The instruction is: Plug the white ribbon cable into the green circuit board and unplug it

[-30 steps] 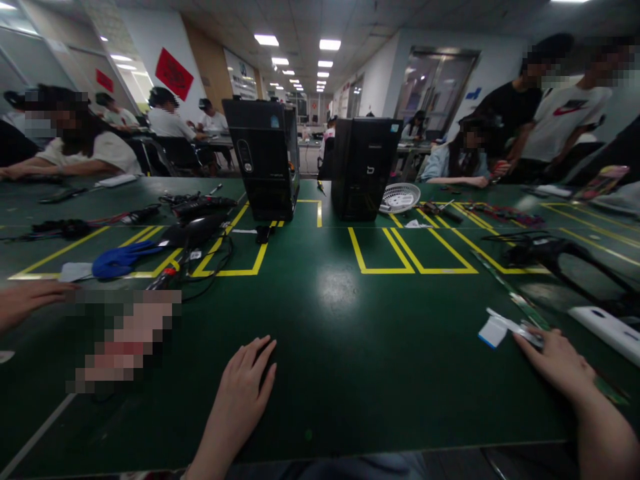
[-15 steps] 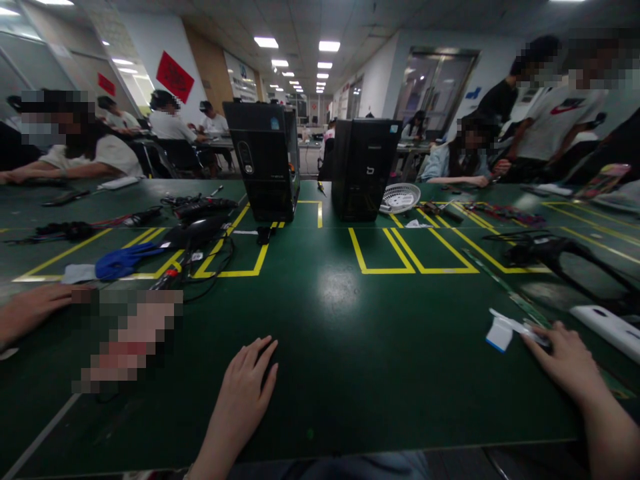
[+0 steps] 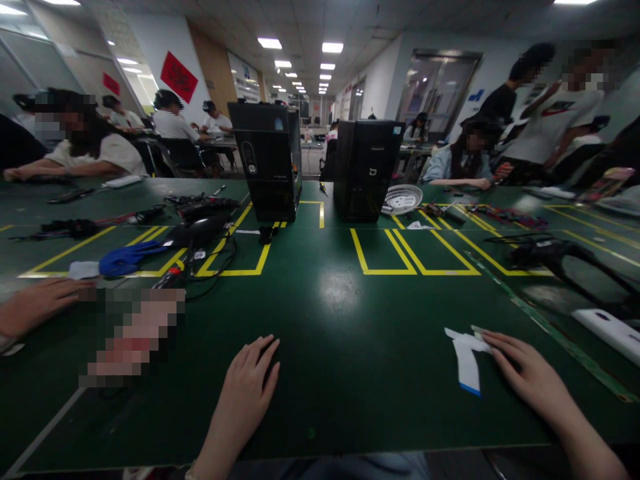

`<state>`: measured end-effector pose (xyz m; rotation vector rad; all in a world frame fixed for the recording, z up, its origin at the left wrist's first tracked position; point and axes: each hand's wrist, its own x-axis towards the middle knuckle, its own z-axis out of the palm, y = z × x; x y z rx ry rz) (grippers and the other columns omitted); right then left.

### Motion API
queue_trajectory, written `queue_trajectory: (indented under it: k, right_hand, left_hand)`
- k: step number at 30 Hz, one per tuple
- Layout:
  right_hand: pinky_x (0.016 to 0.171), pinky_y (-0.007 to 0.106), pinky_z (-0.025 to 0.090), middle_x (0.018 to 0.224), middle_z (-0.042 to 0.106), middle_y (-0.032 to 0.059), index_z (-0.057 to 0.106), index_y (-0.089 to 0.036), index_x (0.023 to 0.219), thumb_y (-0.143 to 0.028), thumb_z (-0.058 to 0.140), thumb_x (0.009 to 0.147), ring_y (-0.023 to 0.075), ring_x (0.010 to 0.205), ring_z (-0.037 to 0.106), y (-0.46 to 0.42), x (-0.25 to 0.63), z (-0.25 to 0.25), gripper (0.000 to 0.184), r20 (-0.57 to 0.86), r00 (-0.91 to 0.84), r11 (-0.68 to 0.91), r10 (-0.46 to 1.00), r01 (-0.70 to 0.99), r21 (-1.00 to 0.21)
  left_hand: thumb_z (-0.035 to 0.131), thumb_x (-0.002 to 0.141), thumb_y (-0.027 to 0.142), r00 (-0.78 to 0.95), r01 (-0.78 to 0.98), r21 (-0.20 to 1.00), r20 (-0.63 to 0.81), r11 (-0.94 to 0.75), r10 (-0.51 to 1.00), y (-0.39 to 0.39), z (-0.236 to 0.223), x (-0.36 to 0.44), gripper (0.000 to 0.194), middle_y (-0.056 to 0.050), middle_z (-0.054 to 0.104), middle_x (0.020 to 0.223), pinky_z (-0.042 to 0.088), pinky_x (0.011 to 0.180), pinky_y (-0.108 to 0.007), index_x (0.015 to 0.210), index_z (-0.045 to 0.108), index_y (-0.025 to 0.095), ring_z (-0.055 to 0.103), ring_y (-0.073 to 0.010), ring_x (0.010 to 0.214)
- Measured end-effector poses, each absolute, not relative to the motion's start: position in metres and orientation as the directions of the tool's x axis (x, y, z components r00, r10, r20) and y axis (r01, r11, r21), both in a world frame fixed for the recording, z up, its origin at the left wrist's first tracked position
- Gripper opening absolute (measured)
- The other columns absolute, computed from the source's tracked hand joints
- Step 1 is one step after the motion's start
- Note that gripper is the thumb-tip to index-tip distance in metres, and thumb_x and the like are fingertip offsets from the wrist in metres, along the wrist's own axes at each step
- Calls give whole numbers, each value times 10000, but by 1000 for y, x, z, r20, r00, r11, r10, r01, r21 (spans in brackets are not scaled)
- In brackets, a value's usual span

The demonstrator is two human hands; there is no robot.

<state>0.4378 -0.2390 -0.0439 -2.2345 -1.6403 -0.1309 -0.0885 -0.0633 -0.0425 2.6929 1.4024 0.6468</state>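
Observation:
My left hand (image 3: 249,377) lies palm down on the green table (image 3: 350,393) near its front edge, fingers stretched and nothing in them. My right hand (image 3: 525,367) is closed, its fingertips and thumb pinching one end of a white flat ribbon cable (image 3: 467,363). The cable is bent, and its blue-tipped end points toward me on the tabletop. A long green strip (image 3: 555,327) runs along the table to the right of that hand. Beyond it lies a white rounded device (image 3: 607,333).
Two black computer towers (image 3: 270,160) (image 3: 370,170) stand at the back. A white basket (image 3: 403,199), black cables, a blue glove (image 3: 131,258) and yellow tape outlines lie around. Another person's hand (image 3: 43,303) rests at left. A black frame-like part (image 3: 575,257) lies at right.
My right hand has slid left over the table, bringing the ribbon cable with it, away from the green strip. My left hand has stayed in place.

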Motion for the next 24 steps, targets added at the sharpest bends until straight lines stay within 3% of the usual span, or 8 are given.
queue_trajectory:
  k: [6,9,13,18,22,24]
  right_hand:
    - [1011,468,449,1328,560,120,582,-191,1277,-465,337,942,261,1211,531,-202,340,-42,497,314,139,-84,939,979,-184]
    - [1080,531,357,1444,456,81,471,-248,1393,-464,342,959,263,1327,416,-181,287,-35,502,190,22,19,982,978,-209]
    - [1118,588,246,1522,338,55,390,-276,1449,-491,344,961,283,1409,264,-157,232,-23,535,21,-13,18,1000,957,-291]
    - [1152,570,168,1570,215,10,326,-324,1478,-492,350,968,268,1444,147,-141,189,-15,537,-26,-200,176,979,909,-379]
    - [1171,538,103,1585,152,19,264,-307,1504,-442,368,973,241,1455,86,-143,176,-12,558,-36,-233,203,972,904,-377]
    - [1178,500,125,1593,107,13,213,-314,1516,-443,344,980,220,1456,76,-147,180,-10,567,-40,-236,200,971,892,-406]
  left_hand:
    - [400,959,338,502,779,215,348,-589,792,-63,-43,-88,409,-111,562,1326,403,1048,-516,1300,555,176,504,-301,1239]
    - [398,962,335,504,776,213,358,-594,786,-63,-44,-88,401,-103,560,1330,398,1051,-512,1304,548,188,507,-293,1237]
    - [403,960,320,513,772,207,356,-601,781,-63,-43,-88,397,-106,565,1323,399,1052,-506,1299,555,180,510,-290,1232]
    - [418,952,301,514,774,205,351,-599,783,-63,-42,-87,396,-115,568,1319,397,1053,-507,1294,565,168,512,-293,1231]
    - [419,950,309,501,781,211,350,-587,792,-63,-42,-87,392,-104,568,1324,407,1042,-512,1295,564,194,516,-292,1228]
    - [417,951,316,500,781,215,345,-586,794,-63,-43,-87,393,-101,567,1325,404,1044,-512,1295,563,196,514,-290,1229]
